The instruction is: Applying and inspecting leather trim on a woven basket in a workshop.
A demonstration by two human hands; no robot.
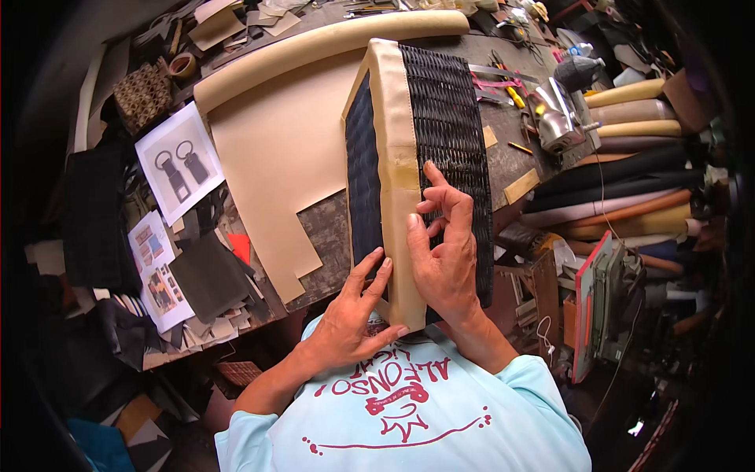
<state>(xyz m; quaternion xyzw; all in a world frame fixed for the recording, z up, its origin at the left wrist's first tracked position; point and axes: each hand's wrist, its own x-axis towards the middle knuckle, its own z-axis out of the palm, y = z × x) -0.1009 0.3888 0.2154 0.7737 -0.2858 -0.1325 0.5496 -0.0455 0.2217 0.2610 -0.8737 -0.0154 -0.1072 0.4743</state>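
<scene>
A black woven basket [452, 118] stands tilted in front of me, its rim covered by a wide beige leather-like band [399, 149] with a stitched edge. Dark lining [362, 169] shows on its left side. My left hand [346, 315] grips the band's near end, fingertips on the left edge and thumb by the lower corner. Against the band's right side rests my right hand [447, 256]. Its thumb lies on the beige surface, and the index fingertip touches near the seam where band meets weave. The other fingers are loosely curled and apart, with nothing visible between them.
Behind the basket, a beige sheet [267, 157] partly rolled up lies across the worktable [322, 236]. Printed pictures [181, 161] and dark scraps [212, 275] lie to the left. A shiny metal device [557, 118], a yellow cutter [515, 96] and material rolls [629, 173] are at right.
</scene>
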